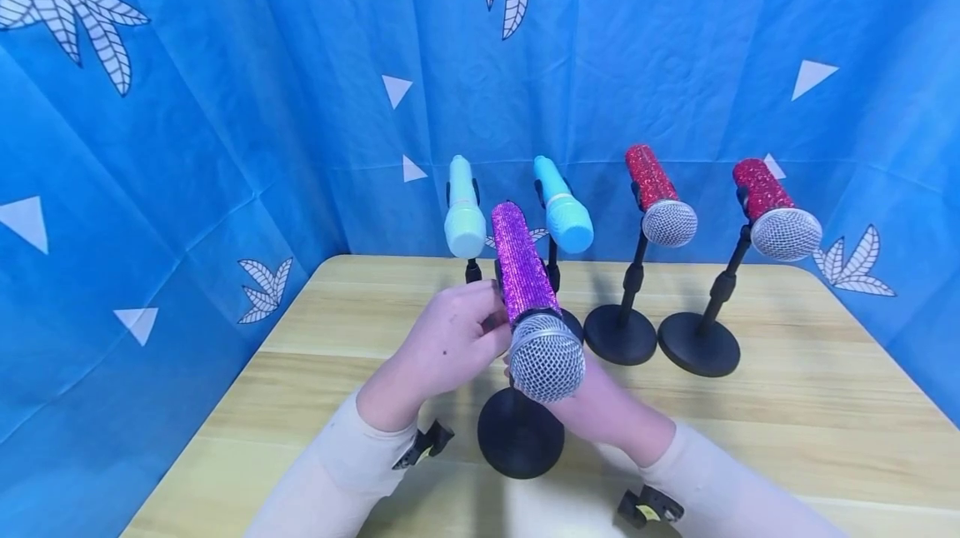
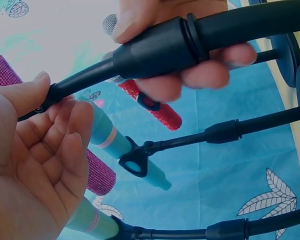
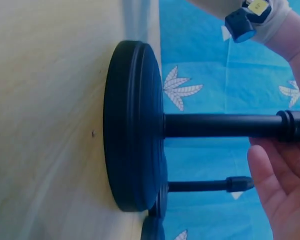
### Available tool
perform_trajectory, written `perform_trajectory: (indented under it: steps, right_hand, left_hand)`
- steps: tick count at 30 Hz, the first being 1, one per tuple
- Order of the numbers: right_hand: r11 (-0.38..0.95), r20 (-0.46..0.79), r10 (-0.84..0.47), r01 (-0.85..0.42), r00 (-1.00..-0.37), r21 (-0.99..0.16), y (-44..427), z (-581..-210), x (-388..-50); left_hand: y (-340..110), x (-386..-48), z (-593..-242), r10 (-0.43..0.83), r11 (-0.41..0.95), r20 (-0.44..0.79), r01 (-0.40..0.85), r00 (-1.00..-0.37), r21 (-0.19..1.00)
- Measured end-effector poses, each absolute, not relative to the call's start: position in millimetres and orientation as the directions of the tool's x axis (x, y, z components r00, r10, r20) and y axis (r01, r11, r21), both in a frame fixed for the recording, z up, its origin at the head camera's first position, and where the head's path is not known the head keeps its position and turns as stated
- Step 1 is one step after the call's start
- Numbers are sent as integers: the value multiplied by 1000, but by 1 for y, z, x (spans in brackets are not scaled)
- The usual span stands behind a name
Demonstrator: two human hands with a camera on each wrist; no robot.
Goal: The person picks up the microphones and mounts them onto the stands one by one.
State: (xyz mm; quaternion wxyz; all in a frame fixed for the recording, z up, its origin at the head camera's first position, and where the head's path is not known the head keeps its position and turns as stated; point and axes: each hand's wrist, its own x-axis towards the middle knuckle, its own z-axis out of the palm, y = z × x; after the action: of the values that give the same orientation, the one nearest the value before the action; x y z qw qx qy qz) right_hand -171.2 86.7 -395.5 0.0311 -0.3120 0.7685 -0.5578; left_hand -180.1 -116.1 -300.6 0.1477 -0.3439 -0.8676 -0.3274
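A purple glittery microphone [image 1: 522,259] with a silver mesh head sits tilted in the clip of a black desk stand [image 1: 521,438], mesh end toward me. My left hand [image 1: 453,338] pinches the thin upper rod [image 2: 85,77] just below the clip, its other fingers loosely bent. Lower on the same stand, my right hand [image 1: 596,405] grips the thick collar [image 2: 155,50], thumb on one side and fingers on the other. The round base [image 3: 135,125] stands on the table. In the head view the mesh head hides part of the right hand.
Behind stand a pale mint microphone [image 1: 465,226], a light blue one [image 1: 566,217] and two red glittery ones [image 1: 651,180] [image 1: 761,188], all on black stands. The wooden table [image 1: 825,421] meets a blue patterned curtain [image 1: 675,38] at the back and sides.
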Motion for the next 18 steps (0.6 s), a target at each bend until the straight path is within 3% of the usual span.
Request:
perform_trajectory:
  steps: [4, 8, 13, 18]
  right_hand:
    - [276, 217, -458, -370, -862, -887, 83, -396, -170]
    - [229, 262, -479, -408, -838, -884, 85, -398, -168]
    - [122, 369, -540, -504, -756, -855, 89, -399, -168]
    - [116, 334, -538, -460, -774, -880, 87, -398, -170]
  left_hand:
    - [-116, -180, -301, 502, 543, 489, 700, -713, 464]
    - [-116, -180, -302, 498, 549, 484, 694, -720, 467]
    - [-116, -180, -303, 501, 546, 484, 696, -718, 467]
    - [-116, -181, -302, 510, 544, 509, 719, -693, 433]
